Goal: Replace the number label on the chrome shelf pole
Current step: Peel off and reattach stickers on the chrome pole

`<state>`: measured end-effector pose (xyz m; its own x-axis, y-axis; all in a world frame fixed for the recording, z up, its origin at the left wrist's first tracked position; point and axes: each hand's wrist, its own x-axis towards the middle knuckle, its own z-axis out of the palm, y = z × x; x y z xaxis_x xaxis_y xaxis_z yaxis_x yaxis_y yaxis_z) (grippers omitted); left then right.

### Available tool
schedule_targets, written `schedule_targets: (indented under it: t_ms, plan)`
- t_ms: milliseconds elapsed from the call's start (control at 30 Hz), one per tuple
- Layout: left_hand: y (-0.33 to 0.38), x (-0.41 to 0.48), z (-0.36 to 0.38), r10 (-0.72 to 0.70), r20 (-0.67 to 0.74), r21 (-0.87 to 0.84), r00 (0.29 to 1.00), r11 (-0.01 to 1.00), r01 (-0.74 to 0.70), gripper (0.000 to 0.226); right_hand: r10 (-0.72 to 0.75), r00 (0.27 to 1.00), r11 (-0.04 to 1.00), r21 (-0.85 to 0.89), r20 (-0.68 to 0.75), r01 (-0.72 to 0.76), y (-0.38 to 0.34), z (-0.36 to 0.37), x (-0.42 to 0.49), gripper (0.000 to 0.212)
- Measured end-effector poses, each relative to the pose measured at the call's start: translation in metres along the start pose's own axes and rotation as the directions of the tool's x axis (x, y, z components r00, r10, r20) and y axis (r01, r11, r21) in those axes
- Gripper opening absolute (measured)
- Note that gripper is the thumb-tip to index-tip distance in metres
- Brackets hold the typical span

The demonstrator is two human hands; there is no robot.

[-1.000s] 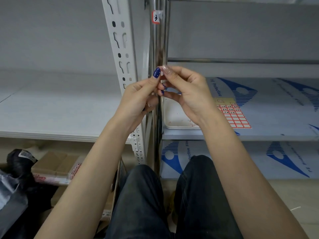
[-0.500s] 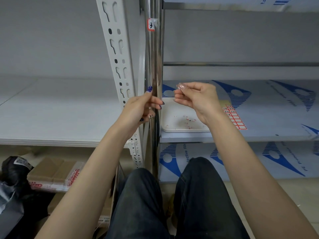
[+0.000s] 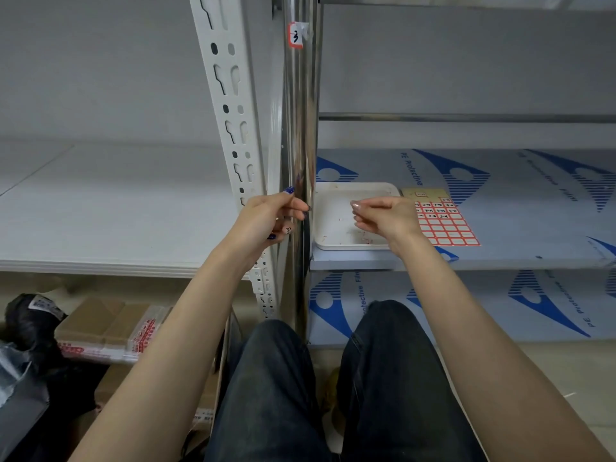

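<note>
Shelving bay (image 3: 100, 201). Right hand (image 3: 383, 216), fingertips pinched, contents indiscernible, has moved off over the white tray (image 3: 328, 201); left hand (image 3: 266, 216), curled, grip unclear, remains at the chrome pole (image 3: 298, 111). Likely discarding scrap.

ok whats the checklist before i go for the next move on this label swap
1. Label on the pole: one marked 3 is stuck high up; old or new, cannot tell.
2. Right hand: above the tray, fingertips pinched; whether it holds anything, cannot tell.
3. Left hand: at the pole, low down; whether it grips the pole, cannot tell.
4. Sticker sheet: flat on the shelf, right of the tray, blank labels left; ok.
5. Tray: a few small red scraps inside, bare room left; ok.
</note>
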<state>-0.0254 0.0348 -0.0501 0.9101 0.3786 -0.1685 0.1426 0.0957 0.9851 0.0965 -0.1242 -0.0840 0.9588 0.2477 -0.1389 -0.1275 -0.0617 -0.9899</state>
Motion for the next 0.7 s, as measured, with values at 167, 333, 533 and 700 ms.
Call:
schedule_targets:
  t_ms: [167,333,533,700]
  plan:
    - [-0.002,-0.003,-0.007,0.011,0.006,0.007,1.0,1.0,-0.011,0.035,0.014,0.999,0.995,-0.095,-0.042,-0.018,0.008,0.0,0.009,0.011]
    - [-0.002,-0.006,-0.012,0.005,-0.023,-0.002,1.0,1.0,-0.005,0.035,0.044,0.996,0.992,-0.118,-0.073,-0.053,0.01,0.002,0.018,0.012]
    - [0.001,-0.009,-0.012,0.02,-0.013,0.0,1.0,1.0,-0.02,0.035,0.069,0.989,0.987,-0.139,-0.128,-0.087,0.017,0.0,0.026,0.011]
    - [0.007,-0.011,-0.01,0.035,-0.012,0.009,0.999,0.999,-0.034,0.034,0.101,0.989,0.98,-0.161,-0.106,-0.117,0.019,-0.002,0.025,0.017]
